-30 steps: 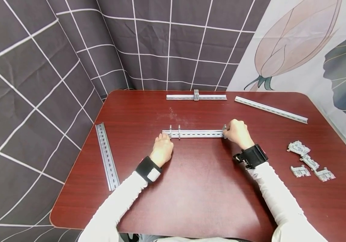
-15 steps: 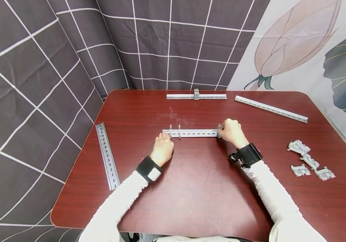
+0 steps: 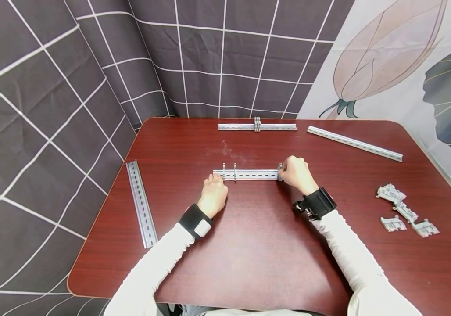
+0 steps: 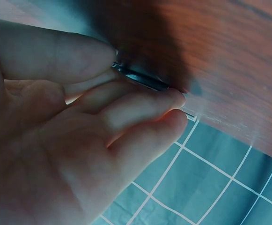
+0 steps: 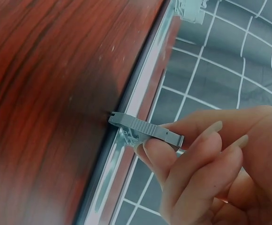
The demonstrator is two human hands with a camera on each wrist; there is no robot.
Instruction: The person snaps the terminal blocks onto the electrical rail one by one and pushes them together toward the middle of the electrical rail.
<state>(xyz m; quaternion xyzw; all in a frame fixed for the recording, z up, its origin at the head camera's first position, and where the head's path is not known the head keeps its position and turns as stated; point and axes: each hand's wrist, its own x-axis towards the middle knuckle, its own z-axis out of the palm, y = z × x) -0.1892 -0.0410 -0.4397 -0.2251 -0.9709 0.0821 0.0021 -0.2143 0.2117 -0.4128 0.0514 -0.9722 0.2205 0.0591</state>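
Observation:
A slotted metal DIN rail (image 3: 255, 174) lies crosswise on the table. My left hand (image 3: 212, 195) holds its left end, thumb on the near edge and fingers across it; in the left wrist view the rail end (image 4: 143, 80) shows dark between thumb and fingers. Two thin terminal blocks (image 3: 235, 172) stand upright on the rail just beside that hand. Toward the other end, my right hand (image 3: 296, 173) pinches a grey ribbed terminal block (image 5: 143, 125) between thumb and fingers. That block sits across the rail, its far end over the rail's edge.
At the back lies another rail (image 3: 237, 127) carrying several blocks (image 3: 257, 124) pressed together. A bare rail (image 3: 356, 143) slants at back right, and one more rail (image 3: 141, 204) lies at the left. Several loose terminal blocks (image 3: 393, 224) are scattered on the right.
My right hand has moved left along the rail with the pinched terminal block, closer to the two standing blocks. The left hand has kept its place at the rail's left end.

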